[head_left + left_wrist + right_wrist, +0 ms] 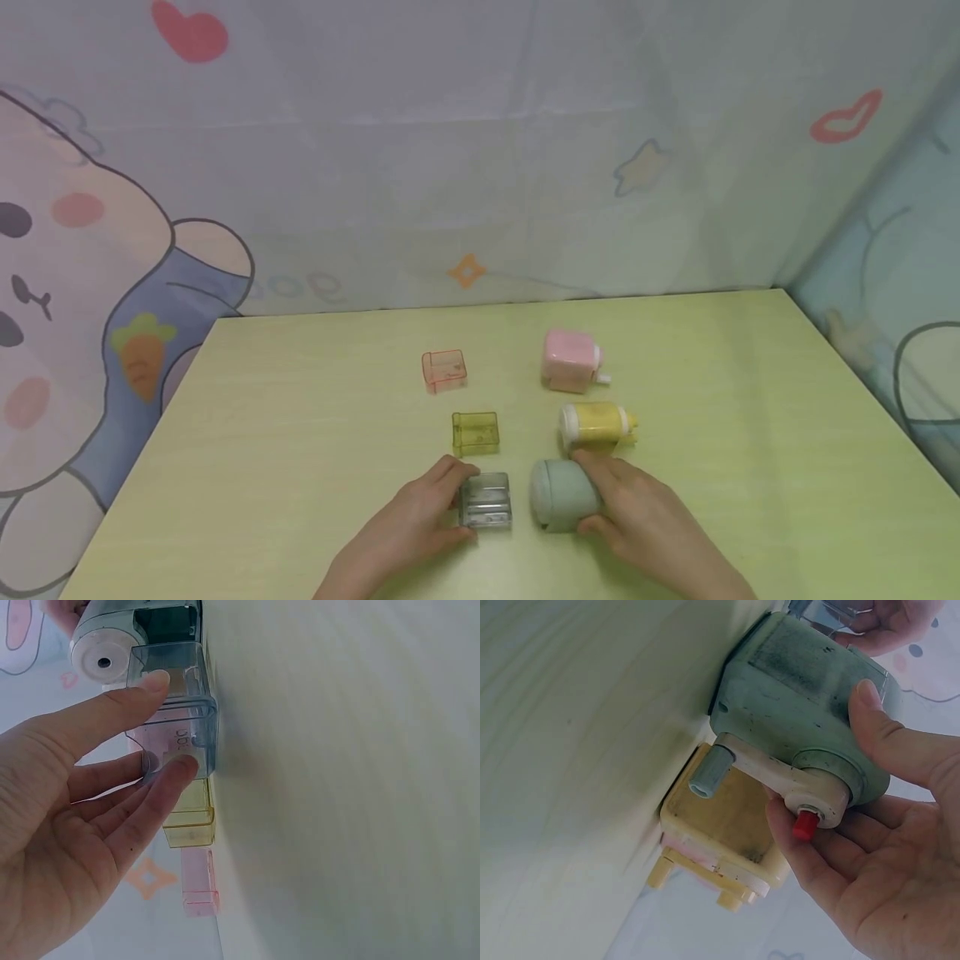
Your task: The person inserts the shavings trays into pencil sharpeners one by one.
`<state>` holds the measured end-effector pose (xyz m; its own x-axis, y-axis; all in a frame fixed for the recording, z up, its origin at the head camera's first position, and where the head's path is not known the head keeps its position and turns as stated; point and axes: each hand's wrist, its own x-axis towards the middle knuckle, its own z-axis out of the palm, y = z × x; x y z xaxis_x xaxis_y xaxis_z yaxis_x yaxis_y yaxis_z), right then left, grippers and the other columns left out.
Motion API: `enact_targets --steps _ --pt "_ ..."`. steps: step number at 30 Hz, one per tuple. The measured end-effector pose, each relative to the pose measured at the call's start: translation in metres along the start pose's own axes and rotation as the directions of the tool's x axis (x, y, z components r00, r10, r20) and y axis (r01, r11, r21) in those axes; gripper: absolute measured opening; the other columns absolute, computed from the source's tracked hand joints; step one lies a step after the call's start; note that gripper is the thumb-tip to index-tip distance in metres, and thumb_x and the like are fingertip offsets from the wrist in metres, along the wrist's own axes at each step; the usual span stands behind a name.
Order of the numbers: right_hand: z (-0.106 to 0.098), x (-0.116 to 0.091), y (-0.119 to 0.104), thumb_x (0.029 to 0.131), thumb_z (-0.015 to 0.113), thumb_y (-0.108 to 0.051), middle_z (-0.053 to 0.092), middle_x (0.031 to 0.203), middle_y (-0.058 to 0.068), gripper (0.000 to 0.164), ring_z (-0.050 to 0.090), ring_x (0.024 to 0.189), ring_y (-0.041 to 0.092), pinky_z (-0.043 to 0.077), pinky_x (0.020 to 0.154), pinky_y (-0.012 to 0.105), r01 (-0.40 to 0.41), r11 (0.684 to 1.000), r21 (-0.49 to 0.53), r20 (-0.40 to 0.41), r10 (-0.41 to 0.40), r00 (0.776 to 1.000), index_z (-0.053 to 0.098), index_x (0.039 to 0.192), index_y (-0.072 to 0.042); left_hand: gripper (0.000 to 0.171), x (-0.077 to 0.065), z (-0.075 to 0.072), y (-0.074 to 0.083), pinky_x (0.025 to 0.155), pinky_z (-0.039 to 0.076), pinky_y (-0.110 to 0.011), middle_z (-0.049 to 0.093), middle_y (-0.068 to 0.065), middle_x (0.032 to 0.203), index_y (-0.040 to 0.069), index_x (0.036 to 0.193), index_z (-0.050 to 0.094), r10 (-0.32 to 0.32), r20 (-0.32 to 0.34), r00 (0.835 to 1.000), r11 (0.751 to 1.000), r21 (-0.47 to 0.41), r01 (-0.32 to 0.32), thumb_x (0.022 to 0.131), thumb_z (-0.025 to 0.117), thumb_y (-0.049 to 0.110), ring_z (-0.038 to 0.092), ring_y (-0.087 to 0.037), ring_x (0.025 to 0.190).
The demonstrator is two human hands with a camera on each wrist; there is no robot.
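Observation:
My left hand (408,521) pinches a clear blue-grey plastic shavings drawer (486,502), thumb on one side and fingertips on the other. To its right, my right hand (645,521) grips a green crank pencil sharpener (561,493) lying on its side. In the left wrist view the sharpener's dark drawer slot (169,625) faces the drawer, beside a pale round end with a pencil hole. The right wrist view shows its cream crank arm (772,772), with a green knob and a red tip, and my thumb lies along the body.
Behind the green sharpener lie a yellow sharpener (596,423) and, farther back, a pink sharpener (568,360). A clear yellow drawer (476,433) and a clear pink drawer (445,369) rest to their left. A printed cloth (450,167) hangs behind the pale table (262,467).

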<state>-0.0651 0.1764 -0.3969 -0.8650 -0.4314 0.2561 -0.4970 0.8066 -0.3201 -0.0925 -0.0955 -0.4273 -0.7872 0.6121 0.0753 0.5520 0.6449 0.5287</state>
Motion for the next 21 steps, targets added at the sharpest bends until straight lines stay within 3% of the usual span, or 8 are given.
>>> enact_targets --steps 11,21 --pt "0.0033 0.0028 -0.0055 0.061 0.079 -0.021 0.061 0.11 0.019 0.071 0.056 0.094 0.025 0.053 0.077 0.045 0.024 1.0 -0.002 -0.011 -0.024 1.0 0.049 0.121 0.001 0.057 0.0021 0.0016 0.0038 0.074 0.051 -0.023 0.051 -0.001 0.109 0.006 0.118 0.049 0.015 0.007 1.0 1.0 0.0 -0.015 0.07 0.075 0.022 0.049 -0.006 0.08" --pt "0.0043 0.0044 -0.0095 0.062 0.078 -0.022 0.06 0.113 0.019 0.07 0.055 0.097 0.026 0.051 0.079 0.047 -0.001 1.0 -0.002 0.02 0.001 1.0 0.049 0.122 0.0 0.055 0.0039 0.004 0.0073 0.073 0.051 -0.022 0.051 0.001 0.107 0.008 0.118 0.049 0.04 -0.016 0.999 0.999 0.018 -0.039 0.071 0.074 0.024 0.049 -0.005 0.079"
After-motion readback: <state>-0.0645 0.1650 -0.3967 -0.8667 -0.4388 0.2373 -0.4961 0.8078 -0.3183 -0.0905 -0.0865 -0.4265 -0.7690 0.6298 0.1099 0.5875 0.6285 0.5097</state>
